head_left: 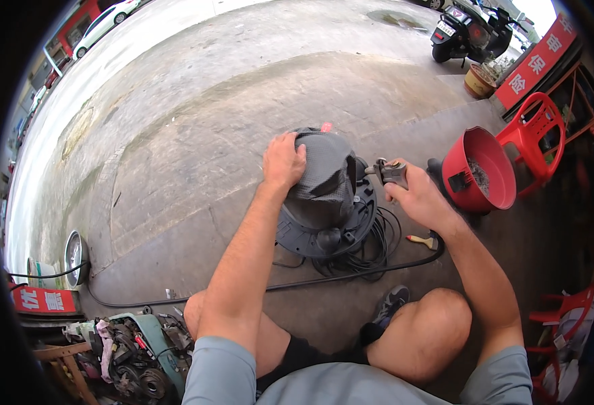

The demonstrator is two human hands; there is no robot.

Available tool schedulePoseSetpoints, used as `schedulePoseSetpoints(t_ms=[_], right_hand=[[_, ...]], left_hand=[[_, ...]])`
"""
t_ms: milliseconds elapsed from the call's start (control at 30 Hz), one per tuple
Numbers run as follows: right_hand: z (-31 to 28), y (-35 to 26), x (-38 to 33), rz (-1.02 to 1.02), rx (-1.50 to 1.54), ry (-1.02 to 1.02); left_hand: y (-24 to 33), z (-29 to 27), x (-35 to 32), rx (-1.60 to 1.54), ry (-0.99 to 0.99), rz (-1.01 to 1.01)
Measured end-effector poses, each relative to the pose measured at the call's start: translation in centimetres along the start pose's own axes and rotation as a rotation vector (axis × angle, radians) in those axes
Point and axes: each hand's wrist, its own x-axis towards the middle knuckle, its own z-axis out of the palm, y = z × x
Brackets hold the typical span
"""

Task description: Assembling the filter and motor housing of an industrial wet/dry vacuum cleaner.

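Your left hand (283, 160) spread flat on top of filter (324, 179), pressing grey cloth. Filter: dark grey mesh fabric cone, wrinkled, on round black plastic base, tilted on concrete floor (175, 135) before your knees. Your right hand (421, 199) closed around air gun (390, 173), nozzle aimed at filter side. Black hose (371, 253) coiled just beside base. Red bucket (479, 169) near right.

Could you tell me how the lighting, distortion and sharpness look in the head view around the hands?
In the head view, flat daylight, no hard shadows on the concrete floor; sky at the top right is blown out; fisheye bends edges toward a black rim; the left hand on the grey filter and the right hand holding the air gun are sharp.
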Motion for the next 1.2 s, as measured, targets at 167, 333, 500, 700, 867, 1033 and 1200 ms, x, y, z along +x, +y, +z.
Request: schedulePoseSetpoints(t_ms=[167,333,500,700,867,1033,1200], right_hand=[[1.4,2.4,-1.0,-0.075,0.064,-0.225],[2.8,3.0,-0.8,-0.075,0.14,-0.048],[3.7,2.6,-1.0,-0.111,0.216,-0.103],[3.0,3.5,-1.8,-0.051,0.075,-0.348],[1.6,6.6,-2.2,0.058,0.04,-0.168],[2.1,8.7,-3.3,0.19,0.052,0.095],[3.5,11.8,-4.4,0.102,0.255,-0.148]], left_hand=[[1.3,0.2,-0.6,0.092,-0.029,0.06],[2.3,0.6,-1.3,0.148,-0.009,0.131],[2.6,0.4,-1.4,0.159,-0.04,0.13],[2.8,0.9,-1.9,0.168,-0.068,0.146],[2.5,1.2,-1.9,0.19,-0.032,0.193],[3.1,0.7,-2.0,0.147,-0.018,0.224],[5.7,-0.7,-2.8,-0.037,0.001,0.336]])
